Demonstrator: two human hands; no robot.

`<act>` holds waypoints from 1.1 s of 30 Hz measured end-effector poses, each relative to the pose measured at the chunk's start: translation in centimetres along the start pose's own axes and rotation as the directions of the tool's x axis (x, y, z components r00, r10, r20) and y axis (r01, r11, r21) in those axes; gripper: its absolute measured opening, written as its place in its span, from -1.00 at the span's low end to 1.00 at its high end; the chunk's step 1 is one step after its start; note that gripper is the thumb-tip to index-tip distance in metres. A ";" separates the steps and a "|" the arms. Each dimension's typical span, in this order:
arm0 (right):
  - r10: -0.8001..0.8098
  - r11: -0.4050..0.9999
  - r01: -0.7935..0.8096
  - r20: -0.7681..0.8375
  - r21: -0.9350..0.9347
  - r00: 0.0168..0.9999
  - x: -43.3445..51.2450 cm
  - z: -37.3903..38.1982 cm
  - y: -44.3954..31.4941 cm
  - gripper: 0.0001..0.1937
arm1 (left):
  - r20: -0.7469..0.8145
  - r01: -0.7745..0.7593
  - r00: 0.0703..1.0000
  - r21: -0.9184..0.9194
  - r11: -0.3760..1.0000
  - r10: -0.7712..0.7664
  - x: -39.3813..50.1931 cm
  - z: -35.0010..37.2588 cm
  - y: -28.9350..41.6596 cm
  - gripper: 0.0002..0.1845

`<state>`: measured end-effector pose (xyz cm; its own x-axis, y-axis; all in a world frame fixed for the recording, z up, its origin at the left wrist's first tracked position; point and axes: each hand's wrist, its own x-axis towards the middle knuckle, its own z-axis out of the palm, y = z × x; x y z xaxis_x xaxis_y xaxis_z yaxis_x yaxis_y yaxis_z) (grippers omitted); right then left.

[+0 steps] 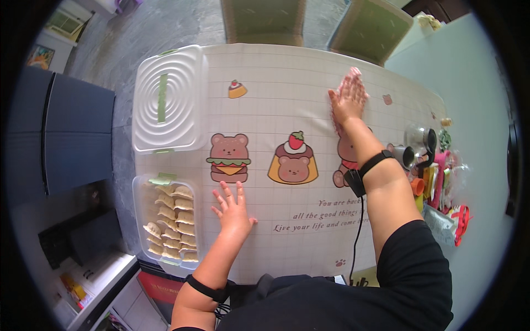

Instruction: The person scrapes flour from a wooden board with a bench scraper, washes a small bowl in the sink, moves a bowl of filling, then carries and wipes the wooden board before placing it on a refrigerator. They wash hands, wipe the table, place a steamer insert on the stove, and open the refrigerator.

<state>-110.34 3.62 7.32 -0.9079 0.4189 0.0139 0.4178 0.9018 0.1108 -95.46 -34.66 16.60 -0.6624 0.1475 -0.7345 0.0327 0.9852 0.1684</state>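
My left hand (232, 213) rests with fingers spread on the printed tablecloth (265, 252), just below a picture of a bear in a burger. It holds nothing. Farther out on the right, my right hand (349, 101) presses flat on a pink-and-white cloth (355, 72), which shows past the fingertips and along the hand's left side. To the left of my left hand stands a clear plastic container (143, 207) with rows of dumplings (185, 217) inside. Beyond it lies a white translucent lid or covered box (182, 99) with green clips.
Along the right wall are a glass jar (415, 134), a metal cup (403, 156), an orange cup (417, 186) and several packages (441, 223). Two chairs (263, 22) stand past the far edge. A black cable (357, 244) hangs from my right arm strap.
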 end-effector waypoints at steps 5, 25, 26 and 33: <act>-0.279 0.960 0.280 -0.035 0.006 0.960 -0.5 -1.8 -11.3 -0.16 | -0.053 -0.023 0.998 -0.021 1.000 0.022 0.0 0.5 -0.5 0.29; 0.023 0.988 -0.054 0.212 0.141 0.977 -35.0 -4.9 5.4 -0.25 | -0.116 -0.095 0.986 0.202 0.975 0.120 0.9 1.9 -1.4 0.23; 0.122 0.980 -0.152 0.219 0.125 0.968 -37.0 -5.3 5.3 -0.24 | -0.130 -0.138 0.978 0.202 0.970 0.166 1.0 1.9 -2.0 0.16; -0.260 0.888 0.116 0.278 0.446 0.925 -47.3 -6.6 -9.4 -0.12 | -0.203 -0.587 0.806 -0.155 0.795 0.556 -3.7 3.5 -4.1 -0.32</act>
<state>-71.58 -25.35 12.15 -0.9387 0.1823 -0.2926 0.2810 0.8962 -0.3432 -90.53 -38.91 16.38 -0.6680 0.6485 -0.3650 0.2988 0.6830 0.6665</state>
